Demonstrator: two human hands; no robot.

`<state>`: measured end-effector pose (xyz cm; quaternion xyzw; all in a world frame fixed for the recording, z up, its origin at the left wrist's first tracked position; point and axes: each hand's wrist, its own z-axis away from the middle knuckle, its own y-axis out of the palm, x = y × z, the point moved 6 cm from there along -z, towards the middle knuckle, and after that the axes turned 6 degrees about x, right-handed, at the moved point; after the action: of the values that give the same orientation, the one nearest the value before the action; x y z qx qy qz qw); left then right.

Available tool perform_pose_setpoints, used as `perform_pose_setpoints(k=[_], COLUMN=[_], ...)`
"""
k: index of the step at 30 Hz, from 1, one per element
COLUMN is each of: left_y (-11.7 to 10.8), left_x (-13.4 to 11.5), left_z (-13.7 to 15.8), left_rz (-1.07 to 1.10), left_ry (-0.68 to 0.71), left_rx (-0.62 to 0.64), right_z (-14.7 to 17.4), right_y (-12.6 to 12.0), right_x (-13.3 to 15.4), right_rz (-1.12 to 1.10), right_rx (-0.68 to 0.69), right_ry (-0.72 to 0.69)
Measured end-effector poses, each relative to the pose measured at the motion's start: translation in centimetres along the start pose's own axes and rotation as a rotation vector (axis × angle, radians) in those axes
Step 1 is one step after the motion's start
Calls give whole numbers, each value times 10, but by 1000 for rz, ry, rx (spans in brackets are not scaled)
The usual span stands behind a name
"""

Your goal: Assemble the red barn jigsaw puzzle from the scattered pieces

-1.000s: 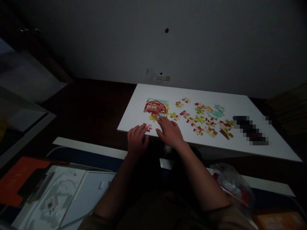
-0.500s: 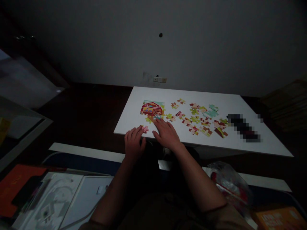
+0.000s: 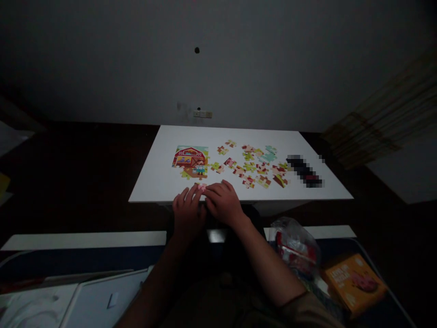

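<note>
A pink puzzle piece lies at the front edge of the white table, partly covered by fingers. My left hand rests at that edge with its fingers bent, the fingertips at the piece's left side. From the right, my right hand has its fingers drawn together on the same piece. Just beyond them is a joined puzzle section with a red barn and a figure in turquoise. Its lower border is uneven. Loose puzzle pieces are spread to the right of it.
The white table stands near a grey wall with a socket strip. A pixelated dark object lies at its right. Beside my legs are a clear plastic bag, an orange box and an open white box.
My right hand has come back from the joined puzzle section to the pink piece beside my left hand. The figure in turquoise is now uncovered. The view has turned to the right.
</note>
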<state>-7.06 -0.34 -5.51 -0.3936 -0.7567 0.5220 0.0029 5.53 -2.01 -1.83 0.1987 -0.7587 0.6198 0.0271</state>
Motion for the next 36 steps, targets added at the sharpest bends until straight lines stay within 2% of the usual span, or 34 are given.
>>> perform_pose_setpoints(k=[5, 8, 13, 18, 23, 33, 36], left_y=[12, 11, -1, -4, 5, 8, 9], left_x=[-37, -45, -26, -12, -12, -11, -10], left_z=[-9, -19, -47, -67, -71, -70, -70], left_rz=[-1, 3, -60, -150, -176, -199, -197], left_ry=[-10, -16, -28, 0, -2, 17, 9], left_rx=[137, 180, 155, 171, 222, 269, 273], right_z=[20, 29, 34, 30, 23, 20, 16], right_y=[-11, -15, -18, -16, -9, -9, -12], right_x=[-29, -45, -58, -53, -41, -43, -52], right_rz=[-3, -6, -18, -8, -26, -93, -101], right_rx=[-59, -98, -123, -105, -45, -70, -71], right_ry=[73, 106, 118, 120, 40, 121, 148])
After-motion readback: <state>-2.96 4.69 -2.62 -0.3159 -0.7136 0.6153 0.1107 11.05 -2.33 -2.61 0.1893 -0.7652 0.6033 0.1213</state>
